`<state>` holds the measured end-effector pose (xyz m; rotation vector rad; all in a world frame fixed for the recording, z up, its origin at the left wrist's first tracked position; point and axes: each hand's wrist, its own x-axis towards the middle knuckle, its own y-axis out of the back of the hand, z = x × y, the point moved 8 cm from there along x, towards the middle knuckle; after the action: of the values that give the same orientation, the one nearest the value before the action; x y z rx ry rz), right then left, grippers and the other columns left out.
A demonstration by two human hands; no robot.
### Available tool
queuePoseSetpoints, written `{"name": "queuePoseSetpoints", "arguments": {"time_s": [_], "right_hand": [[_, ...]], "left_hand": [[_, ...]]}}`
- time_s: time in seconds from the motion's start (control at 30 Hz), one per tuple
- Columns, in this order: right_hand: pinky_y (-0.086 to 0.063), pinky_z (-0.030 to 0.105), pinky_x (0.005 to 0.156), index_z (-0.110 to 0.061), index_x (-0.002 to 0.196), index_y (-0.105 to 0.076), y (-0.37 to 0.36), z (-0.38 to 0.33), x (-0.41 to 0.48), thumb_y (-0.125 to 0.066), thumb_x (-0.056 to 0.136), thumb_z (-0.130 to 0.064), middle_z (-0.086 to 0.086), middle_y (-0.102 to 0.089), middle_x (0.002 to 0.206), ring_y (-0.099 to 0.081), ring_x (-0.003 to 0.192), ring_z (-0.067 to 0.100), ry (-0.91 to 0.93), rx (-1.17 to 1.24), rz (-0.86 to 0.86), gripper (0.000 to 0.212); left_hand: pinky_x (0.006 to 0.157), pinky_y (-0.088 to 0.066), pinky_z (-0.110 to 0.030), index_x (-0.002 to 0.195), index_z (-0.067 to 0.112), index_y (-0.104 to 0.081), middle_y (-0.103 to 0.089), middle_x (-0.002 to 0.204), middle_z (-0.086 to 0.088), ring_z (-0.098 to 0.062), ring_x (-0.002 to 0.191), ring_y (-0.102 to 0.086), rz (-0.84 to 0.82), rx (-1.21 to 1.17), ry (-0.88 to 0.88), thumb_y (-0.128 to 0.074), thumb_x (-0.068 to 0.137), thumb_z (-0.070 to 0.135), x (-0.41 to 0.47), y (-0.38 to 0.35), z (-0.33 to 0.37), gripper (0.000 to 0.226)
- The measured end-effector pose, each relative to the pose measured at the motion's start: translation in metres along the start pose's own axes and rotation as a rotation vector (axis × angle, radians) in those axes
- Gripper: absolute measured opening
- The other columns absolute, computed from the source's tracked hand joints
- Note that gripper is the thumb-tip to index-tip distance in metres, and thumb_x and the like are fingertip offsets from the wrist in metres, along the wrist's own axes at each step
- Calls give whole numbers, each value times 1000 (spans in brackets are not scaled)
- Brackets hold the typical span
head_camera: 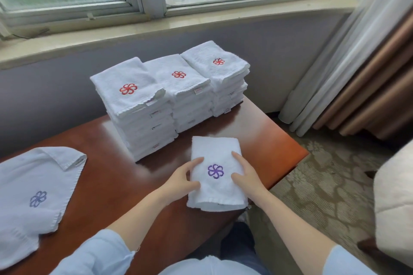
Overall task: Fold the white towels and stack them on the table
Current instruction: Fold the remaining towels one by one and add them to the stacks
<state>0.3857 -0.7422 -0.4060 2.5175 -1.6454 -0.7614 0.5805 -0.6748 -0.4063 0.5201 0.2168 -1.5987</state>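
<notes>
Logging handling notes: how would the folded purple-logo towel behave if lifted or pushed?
Probably floppy: the towel is soft terry and its near edge gapes, so layers may sag open unless supported underneath. Likely light, being small thin cloth. Pushed, it would probably slide on the glossy table rather than roll or tip.

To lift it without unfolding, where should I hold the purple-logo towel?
Take the towel by its long side edges, one hand from each side, where the left hand and right hand rest. It lies flat, a folded rectangle with loose layers open at the near end, so pinching both sides keeps the fold together.
</notes>
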Motion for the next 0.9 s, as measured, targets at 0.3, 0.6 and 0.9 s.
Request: {"name": "queuePoseSetpoints", "arguments": {"time_s": [0.3, 0.6, 0.9], "right_hand": [[-42, 27, 106, -29, 139, -49, 62, -124, 8, -42, 82, 14, -26, -47, 135, -50, 123, 4, 324, 209, 255, 72], [-43, 20, 62, -32, 142, -48, 64, -250, 99, -43, 75, -3, -11, -61, 120, -48, 62, -2, 435, 151, 22, 73], [-41, 9, 56, -24, 145, -46, 29, -326, 201, -39, 81, 10, -8, -58, 113, -53, 57, -9, 458, 16, -228, 73]], "left_hand": [[86, -52, -22, 129, 63, -46, -45, 126, 27, -3, 111, -57, 127, 99, -394, -57, 63, 30, 4, 31, 140, 74], [84, -52, -23, 140, 50, -41, -45, 137, 8, -9, 98, -60, 398, 112, -423, -58, 65, 22, 27, 115, 226, 82], [64, -43, -4, 153, 29, -30, -53, 120, 16, 14, 73, -57, 584, 142, -288, -62, 82, 0, 62, 179, 244, 83]]}}
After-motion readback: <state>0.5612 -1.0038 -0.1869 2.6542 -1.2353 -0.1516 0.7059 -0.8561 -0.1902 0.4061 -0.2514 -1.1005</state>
